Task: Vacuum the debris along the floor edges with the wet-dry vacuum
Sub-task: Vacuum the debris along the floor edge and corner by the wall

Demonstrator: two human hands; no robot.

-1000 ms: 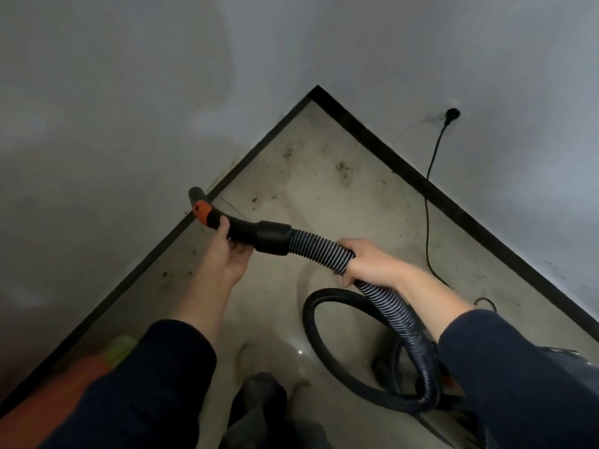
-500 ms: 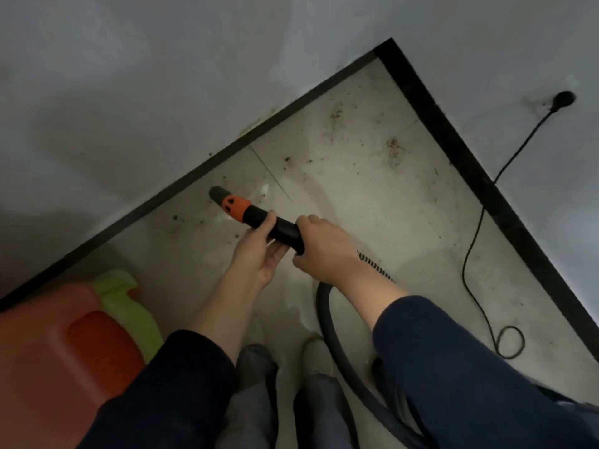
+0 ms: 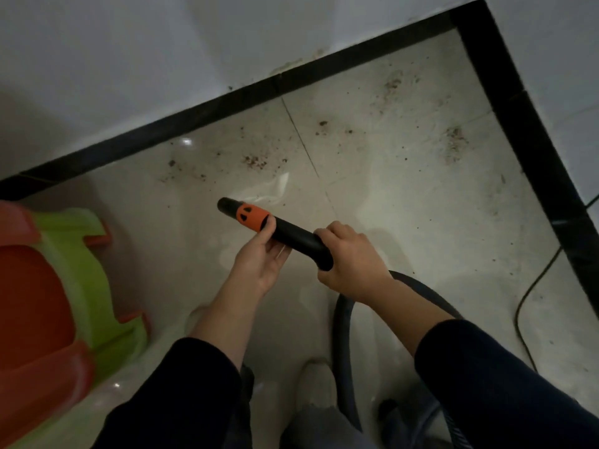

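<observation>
I hold a black vacuum nozzle (image 3: 293,233) with an orange collar over the pale tiled floor, its open tip pointing up-left toward the wall. My left hand (image 3: 259,257) cradles it from below, thumb on the orange collar. My right hand (image 3: 350,257) grips the rear end where the hose joins. The dark hose (image 3: 343,345) loops down behind my right forearm. Brown debris (image 3: 256,161) lies in patches along the black skirting (image 3: 201,115), with more debris (image 3: 455,142) nearer the corner.
A red and green plastic stool (image 3: 64,299) stands at the left against the wall. A thin black power cord (image 3: 531,293) runs along the right side of the floor. My feet (image 3: 316,384) are below the hands. Part of a dark object (image 3: 408,422) sits at the bottom right.
The view has dropped and closed in on the floor. My right hand slid up the hose to the nozzle's rear end, and the nozzle tip came away from the skirting.
</observation>
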